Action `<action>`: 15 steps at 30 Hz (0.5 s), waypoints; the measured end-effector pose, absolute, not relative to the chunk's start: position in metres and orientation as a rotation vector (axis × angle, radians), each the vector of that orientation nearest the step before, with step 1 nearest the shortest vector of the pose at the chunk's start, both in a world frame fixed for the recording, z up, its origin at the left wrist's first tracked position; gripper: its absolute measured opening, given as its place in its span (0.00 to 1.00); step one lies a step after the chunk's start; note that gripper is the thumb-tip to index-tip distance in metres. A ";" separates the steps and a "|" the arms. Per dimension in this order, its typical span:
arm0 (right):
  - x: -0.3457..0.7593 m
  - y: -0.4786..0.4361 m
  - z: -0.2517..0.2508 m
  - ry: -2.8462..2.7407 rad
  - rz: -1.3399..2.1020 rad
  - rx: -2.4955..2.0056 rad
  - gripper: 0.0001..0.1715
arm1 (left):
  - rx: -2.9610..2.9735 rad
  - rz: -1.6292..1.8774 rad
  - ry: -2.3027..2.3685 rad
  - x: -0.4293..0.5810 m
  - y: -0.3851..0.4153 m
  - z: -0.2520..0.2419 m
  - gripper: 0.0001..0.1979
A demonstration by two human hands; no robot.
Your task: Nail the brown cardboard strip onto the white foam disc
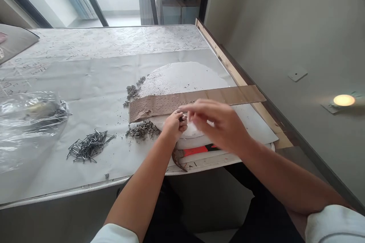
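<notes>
My left hand (174, 124) is closed, and a small dark thing that I cannot make out shows between its fingers. Just to its right, my right hand (224, 124) hovers with its fingers pointing at the left one; motion smears the fingertips. Beneath both hands lies a long brown strip of board (168, 104), dotted with many small holes at its left part. A hammer (195, 152) with a red and black handle and a rusty curved claw rests at the near table edge. Grey crumbled chunks (142, 130) are heaped beside the board's left end.
A pile of nails (89, 146) lies on the left of the grey sheet (105, 79). Farther left is a clear plastic bag (31, 121). A white round patch (185, 76) is behind the board. A wall (285, 26) with a small light (344, 100) stands at the right.
</notes>
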State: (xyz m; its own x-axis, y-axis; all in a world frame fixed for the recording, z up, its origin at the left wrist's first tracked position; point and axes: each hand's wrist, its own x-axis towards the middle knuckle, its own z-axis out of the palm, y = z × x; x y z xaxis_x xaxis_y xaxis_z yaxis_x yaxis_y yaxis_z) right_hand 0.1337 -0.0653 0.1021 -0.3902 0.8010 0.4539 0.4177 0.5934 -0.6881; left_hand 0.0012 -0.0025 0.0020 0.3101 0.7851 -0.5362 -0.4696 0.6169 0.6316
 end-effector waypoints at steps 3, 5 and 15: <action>0.152 -0.016 0.068 -1.976 0.308 -1.377 0.15 | 0.433 0.859 0.935 0.001 -0.002 -0.001 0.13; 0.163 0.014 0.047 -2.159 0.180 -1.543 0.13 | 0.433 0.866 0.942 0.000 -0.001 -0.002 0.15; 0.150 0.057 0.013 -2.814 -0.119 -1.642 0.15 | 0.404 0.889 0.939 -0.003 0.001 -0.003 0.14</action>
